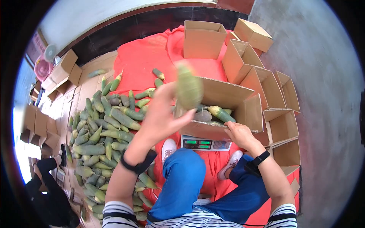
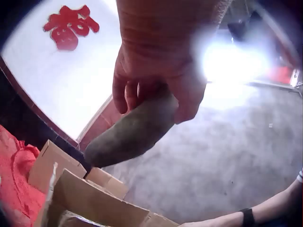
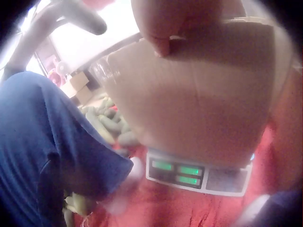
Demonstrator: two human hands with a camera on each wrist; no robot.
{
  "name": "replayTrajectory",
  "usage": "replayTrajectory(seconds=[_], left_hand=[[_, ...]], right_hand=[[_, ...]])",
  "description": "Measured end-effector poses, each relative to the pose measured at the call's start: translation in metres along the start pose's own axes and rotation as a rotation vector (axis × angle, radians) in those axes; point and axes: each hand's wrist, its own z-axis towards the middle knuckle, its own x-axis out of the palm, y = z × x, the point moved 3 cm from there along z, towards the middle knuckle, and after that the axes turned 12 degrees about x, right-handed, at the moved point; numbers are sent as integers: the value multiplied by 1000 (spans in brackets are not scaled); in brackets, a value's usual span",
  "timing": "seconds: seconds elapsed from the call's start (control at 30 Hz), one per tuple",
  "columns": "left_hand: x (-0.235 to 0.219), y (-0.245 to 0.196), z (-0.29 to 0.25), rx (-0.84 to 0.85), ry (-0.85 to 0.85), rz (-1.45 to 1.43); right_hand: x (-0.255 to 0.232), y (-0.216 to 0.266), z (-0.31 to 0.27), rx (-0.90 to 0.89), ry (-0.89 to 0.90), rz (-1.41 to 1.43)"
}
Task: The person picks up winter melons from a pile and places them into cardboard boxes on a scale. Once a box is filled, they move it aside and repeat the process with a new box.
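Observation:
A green radish (image 1: 189, 86), blurred, is held up by my left hand (image 1: 161, 114) over the left end of an open carton (image 1: 228, 91). In the left wrist view my left hand (image 2: 156, 61) grips this radish (image 2: 132, 130) by one end, fingers and thumb on either side. My right hand (image 1: 241, 136) holds the carton's near rim, its thumb outside the near wall in the right wrist view. Several radishes (image 1: 218, 113) lie inside the carton. The carton (image 3: 199, 99) stands on a scale (image 3: 199, 174) with lit green displays.
A large pile of radishes (image 1: 102, 140) lies to the left on cardboard. Several open empty cartons (image 1: 281, 125) stand to the right and behind, partly on the red cloth (image 1: 142, 57). My knees flank the scale. Another person's dark-clothed legs (image 1: 43, 171) show at far left.

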Motion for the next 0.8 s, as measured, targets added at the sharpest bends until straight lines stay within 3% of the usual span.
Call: replayTrajectory(seconds=[0.07, 0.2, 0.33, 0.47, 0.53, 0.67, 0.73, 0.77, 0.8], left_hand=[[29, 7, 22, 92, 232, 139], [51, 16, -4, 210, 264, 372], [30, 22, -98, -105, 263, 163], [29, 50, -245, -612, 638, 86], [34, 64, -326, -783, 845, 142], [26, 64, -409, -975, 784, 53], [13, 69, -425, -1108, 646, 118], [8, 75, -433, -1120, 638, 121], [-2, 84, -440, -1125, 520, 235]], right_hand=[[-2, 3, -1, 12, 11, 18], [-1, 0, 0, 33, 17, -12], [-2, 2, -2, -20, -29, 27], [-3, 0, 0, -6, -7, 47], [-8, 8, -1, 89, 71, 30], [-12, 11, 0, 87, 102, 51], [-12, 12, 1, 97, 118, 56], [-12, 13, 1, 101, 116, 63], [-12, 13, 1, 108, 113, 66]])
